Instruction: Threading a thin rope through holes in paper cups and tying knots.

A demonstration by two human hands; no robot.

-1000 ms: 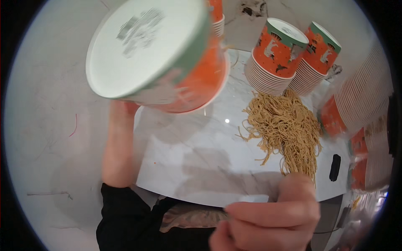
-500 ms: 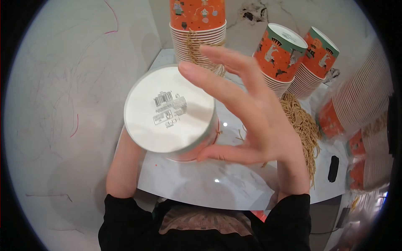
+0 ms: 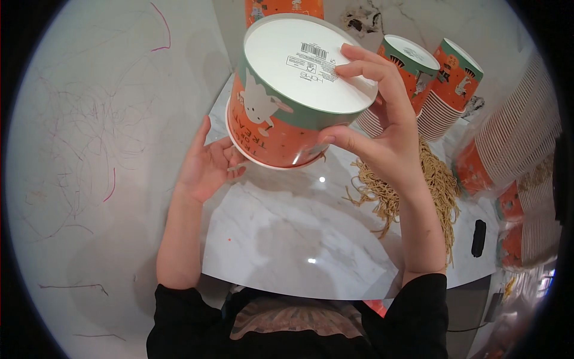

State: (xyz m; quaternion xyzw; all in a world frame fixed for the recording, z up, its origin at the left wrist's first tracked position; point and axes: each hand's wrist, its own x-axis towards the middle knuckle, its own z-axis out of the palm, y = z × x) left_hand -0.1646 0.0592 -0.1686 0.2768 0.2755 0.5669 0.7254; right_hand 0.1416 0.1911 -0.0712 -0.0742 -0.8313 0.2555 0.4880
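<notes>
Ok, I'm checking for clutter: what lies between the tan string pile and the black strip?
In the head view, only bare marbled tabletop shows between the tan string pile and black strip.

Apparently a handcraft workspace: stacked buckets (image 3: 454, 84), heaped cords (image 3: 441, 182).

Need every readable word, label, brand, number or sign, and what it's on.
Held paper bucket, orange side: dark lettering, legible; wording not copied here.
Its white base: barcode, boxed mark, other print; not copied, finest lines too small.
Upturned bucket stack beyond right hand: base print too small to read.
Left white surface: scribbles, no readable words.
</notes>
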